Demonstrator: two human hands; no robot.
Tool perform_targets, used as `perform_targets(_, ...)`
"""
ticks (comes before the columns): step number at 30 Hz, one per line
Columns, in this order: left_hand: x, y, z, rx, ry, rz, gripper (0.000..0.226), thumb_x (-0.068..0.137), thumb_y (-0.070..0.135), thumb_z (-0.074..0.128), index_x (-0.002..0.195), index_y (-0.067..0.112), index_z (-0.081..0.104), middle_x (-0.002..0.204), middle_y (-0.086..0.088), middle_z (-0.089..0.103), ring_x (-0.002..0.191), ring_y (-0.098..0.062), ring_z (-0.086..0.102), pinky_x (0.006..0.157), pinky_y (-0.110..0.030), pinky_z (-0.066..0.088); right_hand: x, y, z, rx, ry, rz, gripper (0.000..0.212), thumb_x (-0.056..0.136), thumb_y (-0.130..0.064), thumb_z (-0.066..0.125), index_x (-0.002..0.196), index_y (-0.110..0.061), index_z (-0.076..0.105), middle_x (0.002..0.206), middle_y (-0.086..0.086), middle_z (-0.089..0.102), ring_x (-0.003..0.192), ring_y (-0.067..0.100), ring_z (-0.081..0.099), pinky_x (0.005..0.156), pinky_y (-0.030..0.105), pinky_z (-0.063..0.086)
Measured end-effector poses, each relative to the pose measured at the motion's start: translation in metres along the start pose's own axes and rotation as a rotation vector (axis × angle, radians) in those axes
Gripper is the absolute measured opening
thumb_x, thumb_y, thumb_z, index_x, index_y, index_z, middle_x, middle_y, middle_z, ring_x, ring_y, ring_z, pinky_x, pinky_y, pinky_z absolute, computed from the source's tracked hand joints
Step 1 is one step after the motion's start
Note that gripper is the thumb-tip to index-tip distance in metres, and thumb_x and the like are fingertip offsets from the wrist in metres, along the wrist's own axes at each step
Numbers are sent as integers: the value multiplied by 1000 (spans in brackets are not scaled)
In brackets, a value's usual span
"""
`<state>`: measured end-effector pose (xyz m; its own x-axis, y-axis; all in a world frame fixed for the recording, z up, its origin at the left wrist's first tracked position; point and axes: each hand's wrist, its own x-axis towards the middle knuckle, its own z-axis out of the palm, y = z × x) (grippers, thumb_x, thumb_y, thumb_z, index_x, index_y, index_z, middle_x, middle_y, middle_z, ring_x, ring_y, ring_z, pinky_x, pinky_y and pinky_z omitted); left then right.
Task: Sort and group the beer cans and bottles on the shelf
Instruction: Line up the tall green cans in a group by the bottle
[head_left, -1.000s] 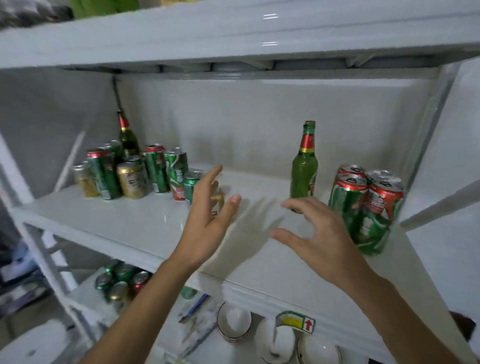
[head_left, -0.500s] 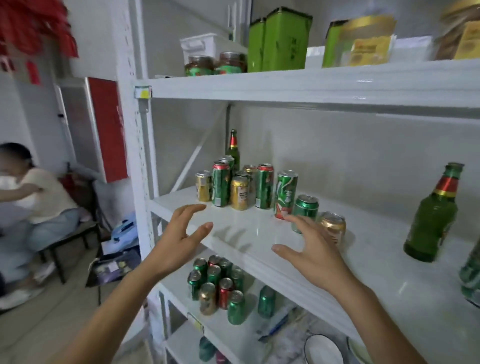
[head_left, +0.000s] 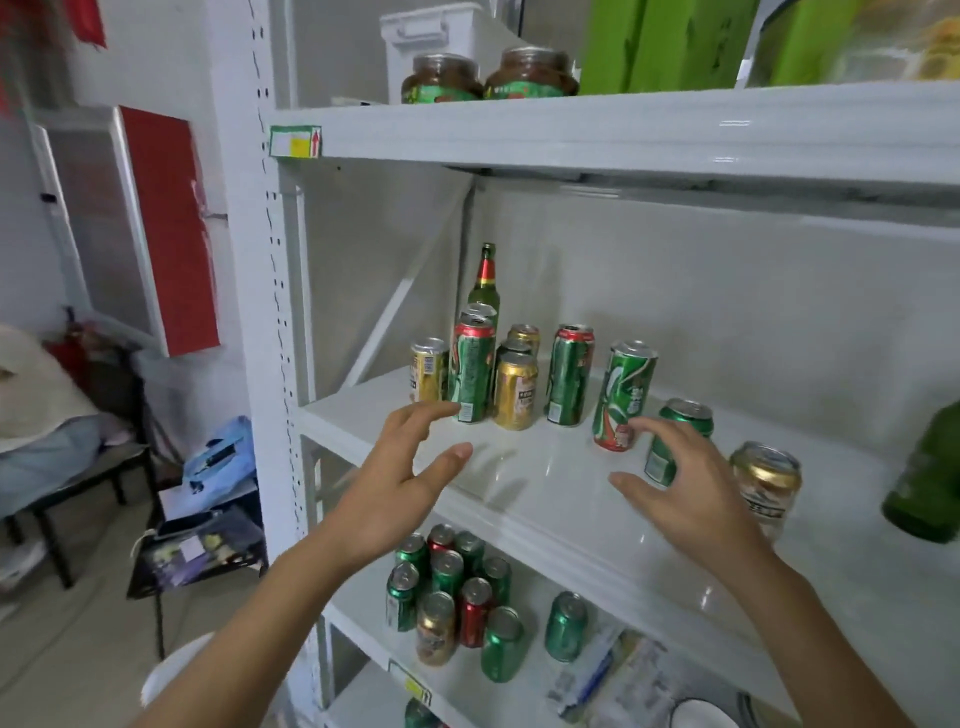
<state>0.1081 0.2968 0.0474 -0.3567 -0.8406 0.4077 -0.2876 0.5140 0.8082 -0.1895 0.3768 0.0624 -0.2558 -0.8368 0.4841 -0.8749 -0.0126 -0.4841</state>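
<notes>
On the white middle shelf (head_left: 519, 467) a cluster stands at the left: a green bottle (head_left: 484, 283) at the back, tall green cans (head_left: 471, 374) (head_left: 570, 375), gold cans (head_left: 515, 391) (head_left: 427, 369) and a green-and-red can (head_left: 623, 395). Further right are a short green can (head_left: 680, 431), a gold-topped can (head_left: 766, 483) and another green bottle (head_left: 930, 483) at the frame edge. My left hand (head_left: 402, 478) hovers open in front of the cluster, holding nothing. My right hand (head_left: 685, 488) is open, fingers spread just in front of the short green can.
The shelf below holds several green, red and gold cans (head_left: 457, 597). Jars (head_left: 491, 78) and green tins (head_left: 660, 41) stand on the top shelf. A white upright post (head_left: 244, 312) bounds the shelf at left. A seated person (head_left: 31, 395) and a stool are left.
The view has swung left across the shelf, from the right can group to the left cluster. Both hands have moved forward toward the cans and stay open.
</notes>
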Motion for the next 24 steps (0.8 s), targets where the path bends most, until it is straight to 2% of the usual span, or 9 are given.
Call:
perform_targets(3,33,1,20,-68,-77,56,43,98,48,58,140,48,48,142,29,39,134,0,43,113,-34,41,13,6,11,34,22,2,62,81,-33,82,138,-27,57,136,-8,55,128,16,49,101,28,35)
perform_targets(6,74,3,37,-83,-120,101,45,100,41,59,144,41,48,144,18,40,136,-9,45,112,-34,43,30,6,16,90,70,30,60,80,-28,83,134,-27,57,124,-11,55,117,11,51,95,26,35)
perform_targets(9,109,1,49,-125,-174,123,46,100,38,61,144,40,49,148,13,41,140,-16,45,113,-38,45,47,8,22,128,79,86,63,80,-29,84,136,-28,55,131,-9,53,123,12,50,101,32,40)
perform_targets(12,139,-2,59,-156,-211,154,42,100,39,60,141,42,50,150,11,41,140,-14,46,111,-34,46,59,12,27,164,105,133,72,78,-29,86,140,-30,50,133,-12,46,129,15,49,109,43,43)
perform_targets(14,156,-7,64,-164,-230,159,40,100,42,60,139,43,49,150,10,41,141,-13,44,116,-40,43,66,14,33,189,114,168,77,76,-28,88,141,-32,47,134,-14,44,129,14,48,110,43,43)
perform_targets(16,172,-13,70,-166,-251,199,44,100,42,60,142,38,50,147,11,41,141,-10,41,119,-43,39,74,14,37,220,142,204,81,76,-24,89,143,-31,45,137,-14,42,129,12,46,110,37,42)
perform_targets(20,208,-15,76,-217,-265,274,40,101,28,63,141,33,55,134,18,48,133,-5,41,118,-34,37,90,9,52,244,236,269,85,75,-15,87,142,-36,39,137,-14,39,130,14,44,107,28,37)
perform_targets(22,228,-16,78,-210,-242,366,38,100,21,64,138,27,60,127,27,51,133,-6,44,117,-34,39,97,6,59,215,279,303,83,75,-14,87,130,-44,34,126,-18,39,122,8,45,100,21,37)
perform_targets(24,248,-17,82,-198,-242,446,38,100,18,64,137,27,62,133,19,56,136,-9,46,119,-38,39,105,-2,65,202,294,361,77,77,-11,86,124,-39,32,110,-22,40,100,-7,50,81,5,39)
